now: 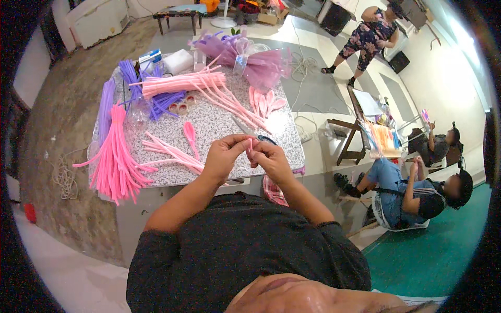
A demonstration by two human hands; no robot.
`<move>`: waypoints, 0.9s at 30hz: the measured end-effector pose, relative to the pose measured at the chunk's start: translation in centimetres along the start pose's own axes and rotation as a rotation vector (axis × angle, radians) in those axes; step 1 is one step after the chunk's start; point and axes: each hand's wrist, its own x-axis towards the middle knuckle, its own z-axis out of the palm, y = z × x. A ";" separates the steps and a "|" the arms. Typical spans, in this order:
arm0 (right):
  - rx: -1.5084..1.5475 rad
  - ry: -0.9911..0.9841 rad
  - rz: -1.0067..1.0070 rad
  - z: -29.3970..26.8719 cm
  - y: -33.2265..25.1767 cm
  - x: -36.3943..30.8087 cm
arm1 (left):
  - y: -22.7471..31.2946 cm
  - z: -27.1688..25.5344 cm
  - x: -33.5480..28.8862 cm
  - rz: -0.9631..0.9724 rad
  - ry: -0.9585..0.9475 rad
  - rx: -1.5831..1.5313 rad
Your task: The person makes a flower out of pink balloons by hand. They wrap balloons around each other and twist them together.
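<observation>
A small blue-and-white box [150, 57] stands near the far left corner of the speckled table [172, 176]; its print is too small to read. Beside it sits a white block [178, 61], and a purple wrapped bouquet [261, 60] lies across the far edge.

At the near edge, right of its middle, the left hand [228, 152] and right hand [271, 157] meet, fingertips pinching a short pink fuzzy piece [251, 143] between them. Scissors [241, 127] with a dark blue handle lie just beyond. A pink loop [189, 134] rests left of the hands, and more pink loops [265, 102] lie by the right edge. A hot-pink bundle of stems [119, 156] spills over the near left corner, purple stems [106, 107] line the left edge, and a pale pink bundle [182, 84] lies across the far half near two tape rolls [182, 108].

Around the table are a brown and grey floor [68, 125], a white chest freezer [99, 22] and three other people, one standing, two seated.

A crumpled clear bag [138, 112] lies beside the hot-pink stems; its contents cannot be told. Beyond the far edge, on the floor, is a cardboard box [267, 19], its inside unclear.
</observation>
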 end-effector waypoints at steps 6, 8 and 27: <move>-0.068 0.012 0.052 0.0 0.3 0.0 | -0.2 -0.2 0.1 -0.006 -0.033 -0.068; -0.115 -0.011 0.008 0.0 0.7 0.0 | -0.3 -0.3 0.3 -0.016 0.001 -0.173; 0.546 -0.150 0.220 -0.5 1.2 -0.2 | 0.0 0.2 -0.2 -0.219 -0.119 -0.157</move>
